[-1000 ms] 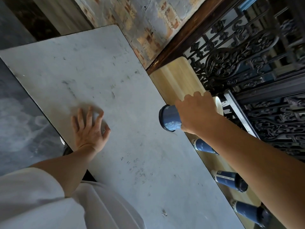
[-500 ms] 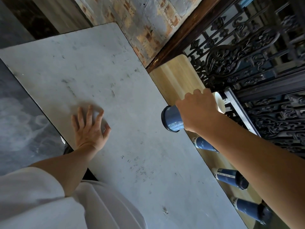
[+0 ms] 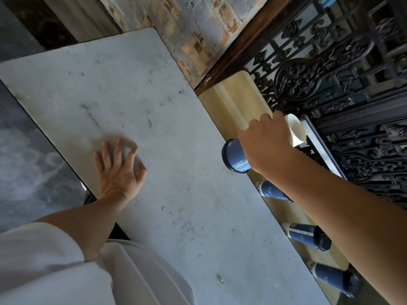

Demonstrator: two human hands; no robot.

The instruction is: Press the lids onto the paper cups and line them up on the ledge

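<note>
Head view: my right hand [image 3: 264, 146] grips the blue paper cup [image 3: 234, 155] at three o'clock above the table [image 3: 132, 95] edge, left hand [image 3: 119, 170] flat at nine, so I should lower it upright onto the wooden ledge [image 3: 233, 102], aligned with the lidded cups [image 3: 308, 236] toward five.
</note>
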